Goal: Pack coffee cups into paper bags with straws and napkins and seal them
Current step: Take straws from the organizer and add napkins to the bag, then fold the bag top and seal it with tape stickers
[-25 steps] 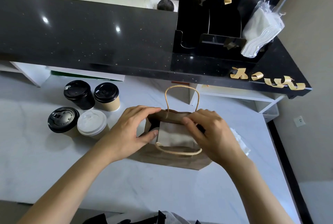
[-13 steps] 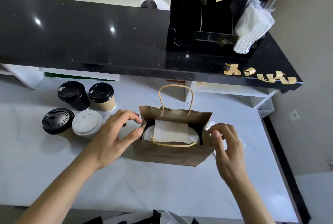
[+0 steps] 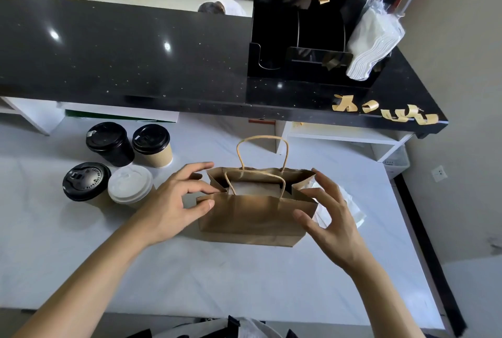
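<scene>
Both hands moved: left hand touches the bag's left end, right hand closed in at its right end. Fingers spread, gripping nothing. Paper bag: upright, mid-table, mouth open, napkin inside. Four lidded cups: left of bag.

We see a brown paper bag standing open on the white table, a napkin showing inside it. Our left hand spreads its fingers at the bag's left end, thumb touching the front. Our right hand curves loosely round the right end. Four lidded cups stand to the left, well apart from the bag.
</scene>
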`<state>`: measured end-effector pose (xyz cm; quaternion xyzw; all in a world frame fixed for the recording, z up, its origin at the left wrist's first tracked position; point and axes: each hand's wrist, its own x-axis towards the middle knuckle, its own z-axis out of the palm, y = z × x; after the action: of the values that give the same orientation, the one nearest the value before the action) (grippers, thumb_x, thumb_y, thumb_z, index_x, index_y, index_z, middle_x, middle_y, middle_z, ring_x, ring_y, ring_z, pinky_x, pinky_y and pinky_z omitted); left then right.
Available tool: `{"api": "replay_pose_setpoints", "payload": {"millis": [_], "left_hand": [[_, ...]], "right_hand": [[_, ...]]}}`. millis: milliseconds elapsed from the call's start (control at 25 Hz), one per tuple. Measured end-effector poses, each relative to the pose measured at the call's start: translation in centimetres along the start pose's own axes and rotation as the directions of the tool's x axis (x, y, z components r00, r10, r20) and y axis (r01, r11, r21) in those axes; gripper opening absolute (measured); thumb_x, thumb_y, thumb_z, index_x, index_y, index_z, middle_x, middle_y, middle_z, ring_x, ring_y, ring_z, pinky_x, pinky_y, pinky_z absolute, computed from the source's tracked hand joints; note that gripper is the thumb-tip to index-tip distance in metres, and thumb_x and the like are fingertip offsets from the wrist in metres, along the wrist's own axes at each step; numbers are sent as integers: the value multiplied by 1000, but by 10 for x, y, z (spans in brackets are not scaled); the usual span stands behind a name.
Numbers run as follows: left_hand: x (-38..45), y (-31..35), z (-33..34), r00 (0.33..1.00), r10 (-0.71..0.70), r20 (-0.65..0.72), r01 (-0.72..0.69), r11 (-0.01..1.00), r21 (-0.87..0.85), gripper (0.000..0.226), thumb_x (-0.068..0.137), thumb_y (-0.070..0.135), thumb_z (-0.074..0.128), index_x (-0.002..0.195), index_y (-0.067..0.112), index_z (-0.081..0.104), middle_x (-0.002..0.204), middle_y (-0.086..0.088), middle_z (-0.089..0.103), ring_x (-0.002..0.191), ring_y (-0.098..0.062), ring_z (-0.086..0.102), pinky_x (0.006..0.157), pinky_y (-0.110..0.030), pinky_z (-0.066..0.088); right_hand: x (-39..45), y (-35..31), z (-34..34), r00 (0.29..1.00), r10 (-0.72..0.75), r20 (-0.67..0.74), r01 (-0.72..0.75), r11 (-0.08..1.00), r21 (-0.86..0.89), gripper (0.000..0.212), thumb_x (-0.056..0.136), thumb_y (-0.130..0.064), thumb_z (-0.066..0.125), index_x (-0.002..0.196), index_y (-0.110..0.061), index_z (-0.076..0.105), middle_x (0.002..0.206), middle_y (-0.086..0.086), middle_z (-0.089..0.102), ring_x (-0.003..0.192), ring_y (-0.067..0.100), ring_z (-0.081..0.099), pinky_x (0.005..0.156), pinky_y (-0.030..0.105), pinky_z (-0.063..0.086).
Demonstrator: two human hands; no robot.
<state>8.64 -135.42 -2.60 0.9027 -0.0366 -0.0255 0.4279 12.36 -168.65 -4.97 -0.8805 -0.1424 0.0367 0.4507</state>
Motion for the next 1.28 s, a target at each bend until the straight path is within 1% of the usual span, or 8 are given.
{"api": "replay_pose_setpoints", "payload": {"millis": [80,320,440,600,680,760,1080,1280], "left_hand": [[1,1,1,1000,-1,2,1,1000,-1,25,91,23,77,92,48,75,136,44,49,127,5,50,104,-26,38],[6,-5,5,993,-30,-111,21,996,-84,21,86,22,82,88,32,64,118,28,70,115,-6,64,105,-44,47],[8,-7,8,989,-60,-138,47,994,-98,37,84,24,83,96,31,48,112,27,73,113,-7,65,99,-39,49],[16,0,7,998,-17,-67,18,1000,16,58,80,31,87,123,53,54,113,26,64,115,-2,55,97,-17,37],[23,7,10,999,19,-37,-16,995,94,50,80,36,86,120,55,62,108,24,59,112,0,49,92,-7,31],[28,13,15,999,40,-27,-37,994,101,37,81,39,85,114,49,72,106,25,57,112,0,46,92,-3,30],[33,19,22,996,65,-66,-62,997,50,20,83,23,85,94,39,81,101,28,69,108,-7,53,91,-13,40],[37,28,25,999,35,-20,-33,994,104,17,83,24,81,92,38,77,92,27,69,102,-8,56,94,-30,47]], "right_hand": [[3,0,-3,1000,-9,-11,9,1000,15,21,85,-50,65,106,-51,66,148,-30,44,140,4,41,113,41,37],[10,4,-1,990,-33,-140,38,999,34,18,89,-24,77,94,-41,72,123,-25,66,126,6,57,104,38,46],[12,7,2,985,8,-175,6,997,79,24,87,-22,79,94,-40,66,118,-24,70,118,8,61,100,35,48],[16,8,4,978,19,-209,14,988,155,38,82,-11,84,101,-32,59,108,-19,74,109,9,67,92,23,48],[17,7,2,983,10,-186,21,986,166,45,82,-9,84,112,-35,63,107,-19,74,107,6,67,88,16,46],[20,7,1,987,-9,-161,32,989,142,41,83,-11,84,108,-39,70,105,-19,73,104,5,65,86,14,44],[23,13,0,988,36,-149,-1,975,224,27,83,-11,84,85,-37,76,94,-14,75,101,14,65,85,26,46],[28,12,-1,992,18,-128,12,974,228,33,83,-9,84,84,-41,75,93,-16,75,99,12,65,83,21,45]]}}
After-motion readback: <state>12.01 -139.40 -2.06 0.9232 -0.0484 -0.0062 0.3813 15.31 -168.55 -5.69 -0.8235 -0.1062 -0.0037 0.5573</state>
